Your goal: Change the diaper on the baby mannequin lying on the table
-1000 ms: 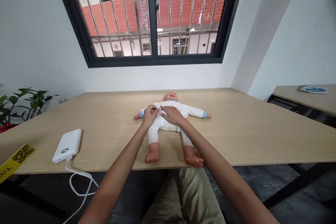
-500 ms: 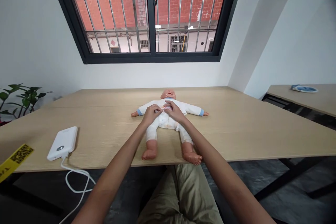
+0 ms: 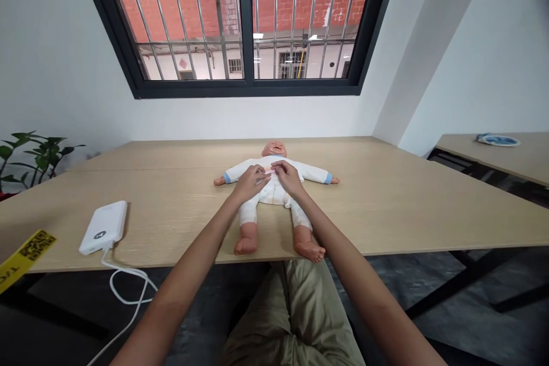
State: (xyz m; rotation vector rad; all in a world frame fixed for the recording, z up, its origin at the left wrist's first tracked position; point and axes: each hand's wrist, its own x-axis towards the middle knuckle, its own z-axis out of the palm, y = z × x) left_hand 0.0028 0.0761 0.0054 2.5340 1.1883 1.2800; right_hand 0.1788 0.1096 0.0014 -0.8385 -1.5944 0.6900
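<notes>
Table (image 3: 407, 206) of pale wood carries a baby doll (image 3: 266, 204) on its back at the middle of the near edge, feet at the rim, head toward the far edge. A white power bank (image 3: 103, 227) lies near the left near corner. Left hand (image 3: 250, 183) and right hand (image 3: 290, 178) meet over the doll's chest, and their fingertips (image 3: 262, 174) are pinched shut on the front of its white suit (image 3: 274, 197).
</notes>
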